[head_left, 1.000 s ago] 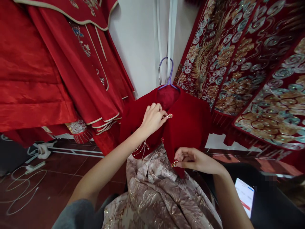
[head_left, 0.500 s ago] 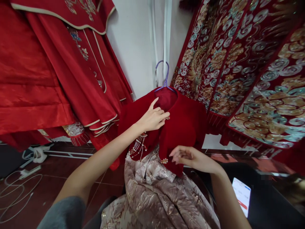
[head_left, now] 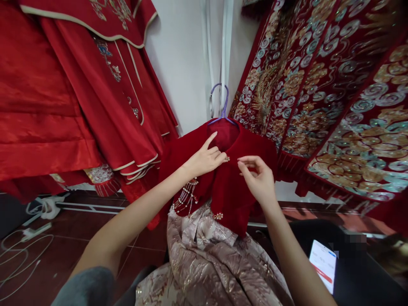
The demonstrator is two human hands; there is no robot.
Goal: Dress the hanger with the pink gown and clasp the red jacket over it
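Observation:
A dark red velvet jacket hangs on a purple hanger, its front partly open. My left hand lies across the chest with the index finger stretched out. Its other fingers are closed on the front edge of the jacket, at a beaded button. My right hand is raised over the other front panel, thumb and index tips pinched near that button; anything between them is too small to make out. Lower on the edge sits another beaded button. A beaded tassel hangs below my left wrist.
Shiny patterned fabric is spread below the jacket. Red garments hang at left, embroidered ones at right. A lit phone lies on a black surface at right. White cables trail over the floor at left.
My right hand has risen from beside the lower button to near the upper one, its fingers now pinched. My left hand keeps its hold on the jacket edge.

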